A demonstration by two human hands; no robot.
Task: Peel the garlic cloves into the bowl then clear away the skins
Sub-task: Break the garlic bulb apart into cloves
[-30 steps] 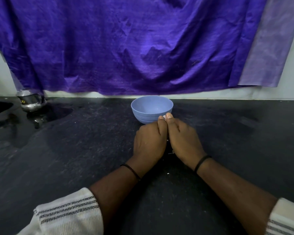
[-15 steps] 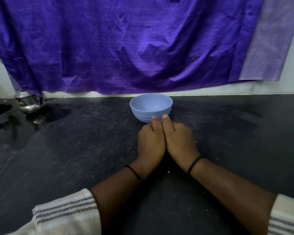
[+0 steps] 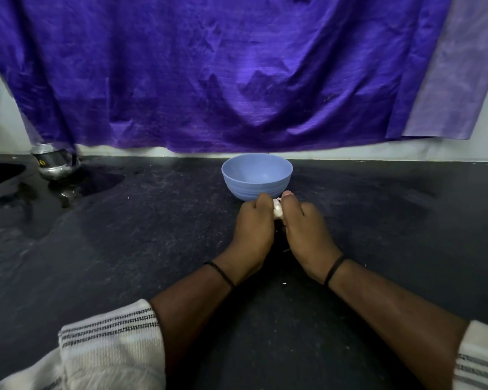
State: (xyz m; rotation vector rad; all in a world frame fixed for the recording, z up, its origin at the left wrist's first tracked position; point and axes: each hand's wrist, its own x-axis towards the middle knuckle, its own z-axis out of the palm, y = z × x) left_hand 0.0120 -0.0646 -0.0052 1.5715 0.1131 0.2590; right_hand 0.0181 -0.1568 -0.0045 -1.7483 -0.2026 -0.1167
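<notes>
Pale blue bowl, purple cloth, black speckled counter, white grey-striped sleeves, whitish garlic

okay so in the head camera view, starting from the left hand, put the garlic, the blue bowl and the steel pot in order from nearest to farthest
1. Garlic: touching the left hand, held between it and the right hand.
2. Blue bowl: on the counter just beyond the fingers.
3. Steel pot: far off to the left, by the back wall.
</notes>
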